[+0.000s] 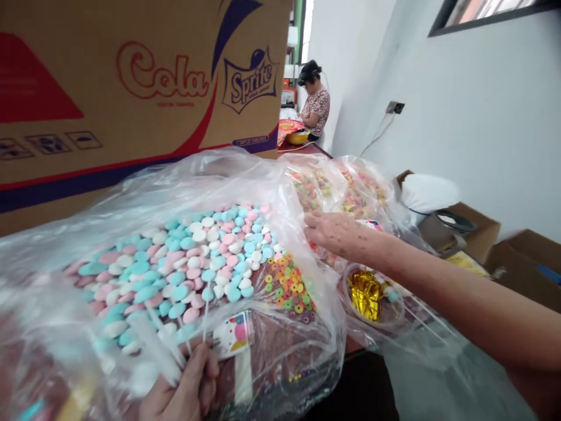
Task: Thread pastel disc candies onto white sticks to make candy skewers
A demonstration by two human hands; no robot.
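Note:
My left hand (184, 389) at the bottom edge grips thin white sticks (204, 318) and a small printed card (234, 334) beside a large clear plastic bag (144, 193). That bag holds a heap of pink, white and turquoise candies (184, 266) with some small coloured ring candies (289, 286) at its right. My right hand (335, 234) reaches across from the right, palm down, fingers resting on the clear bags of coloured ring sweets (346, 196). Whether it grips anything is hidden. A bowl with gold foil pieces (367, 294) sits just below my right forearm.
A big cardboard box (131, 88) printed Cola and Sprite stands behind the bags at the left. Another person (316, 102) sits at the table's far end by a yellow bowl (298, 138). Open cartons (482, 234) and a white bundle (427, 192) sit along the right wall.

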